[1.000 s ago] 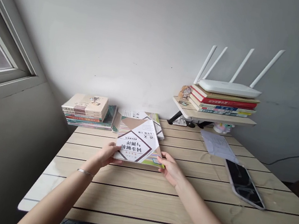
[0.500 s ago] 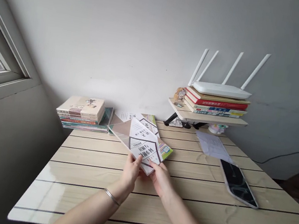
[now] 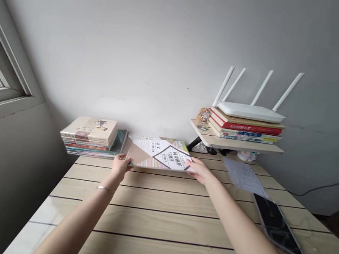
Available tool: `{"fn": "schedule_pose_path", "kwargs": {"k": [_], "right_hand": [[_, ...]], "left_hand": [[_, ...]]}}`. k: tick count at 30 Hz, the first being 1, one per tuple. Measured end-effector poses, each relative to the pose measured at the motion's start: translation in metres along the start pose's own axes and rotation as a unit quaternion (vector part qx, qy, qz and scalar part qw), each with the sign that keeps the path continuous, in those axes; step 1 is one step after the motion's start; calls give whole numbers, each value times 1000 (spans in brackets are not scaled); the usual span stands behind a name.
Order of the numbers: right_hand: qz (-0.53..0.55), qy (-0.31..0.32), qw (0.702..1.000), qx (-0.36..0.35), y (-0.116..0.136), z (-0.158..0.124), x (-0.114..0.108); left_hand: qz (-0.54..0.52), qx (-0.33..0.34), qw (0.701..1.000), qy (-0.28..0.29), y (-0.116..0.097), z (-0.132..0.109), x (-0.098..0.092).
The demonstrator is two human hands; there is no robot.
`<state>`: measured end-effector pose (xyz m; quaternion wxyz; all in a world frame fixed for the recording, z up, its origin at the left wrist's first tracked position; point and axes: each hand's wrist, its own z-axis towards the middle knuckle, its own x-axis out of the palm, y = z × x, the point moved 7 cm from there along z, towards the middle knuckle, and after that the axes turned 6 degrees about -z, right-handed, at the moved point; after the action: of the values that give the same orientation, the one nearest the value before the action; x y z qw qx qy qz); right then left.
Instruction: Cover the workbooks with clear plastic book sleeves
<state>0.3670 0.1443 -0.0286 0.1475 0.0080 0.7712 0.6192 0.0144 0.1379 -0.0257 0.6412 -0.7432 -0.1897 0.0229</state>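
Observation:
A white workbook (image 3: 158, 155) with Chinese lettering and a brown corner lies sideways between my two hands, close to the wall. My left hand (image 3: 121, 165) grips its left end, the thumb on top and the fingers partly hidden beneath. At the right end my right hand (image 3: 199, 170) pinches it the same way. Behind and below the workbook, another similar book shows a strip of its white and green cover; how far apart the two are, I cannot tell.
Left of the workbook stands a stack of books (image 3: 90, 131). At the right, a small raised shelf (image 3: 237, 144) bears more books and a white router (image 3: 251, 111). A paper sheet (image 3: 243, 175) and a phone (image 3: 279, 226) lie on the slatted table (image 3: 157, 224).
The workbook has moved away from me towards the wall and turned from slanted to sideways. My hands have spread from its near corner to its two ends.

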Motion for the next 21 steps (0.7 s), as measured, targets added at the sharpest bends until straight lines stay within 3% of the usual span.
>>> {"fn": "schedule_pose_path", "kwargs": {"k": [3, 7, 8, 10, 12, 17, 21], "right_hand": [[-69, -59, 996, -1, 4, 31, 17], [-173, -140, 974, -35, -2, 41, 24], [-196, -154, 967, -47, -2, 40, 24], [-236, -174, 954, -65, 0, 36, 24], [-271, -185, 942, -72, 6, 35, 26], [-334, -200, 918, -77, 17, 39, 35], [-350, -204, 909, -93, 11, 42, 39]], "left_hand": [[86, 68, 994, -23, -11, 11, 0], [204, 190, 960, 5, -15, 3, 3], [261, 234, 936, 18, -16, 0, 7], [400, 312, 861, 34, -18, -5, 16], [494, 346, 796, 39, -20, -4, 23], [567, 356, 742, 42, -32, 3, 28], [631, 389, 671, 29, -30, -10, 24]]}}
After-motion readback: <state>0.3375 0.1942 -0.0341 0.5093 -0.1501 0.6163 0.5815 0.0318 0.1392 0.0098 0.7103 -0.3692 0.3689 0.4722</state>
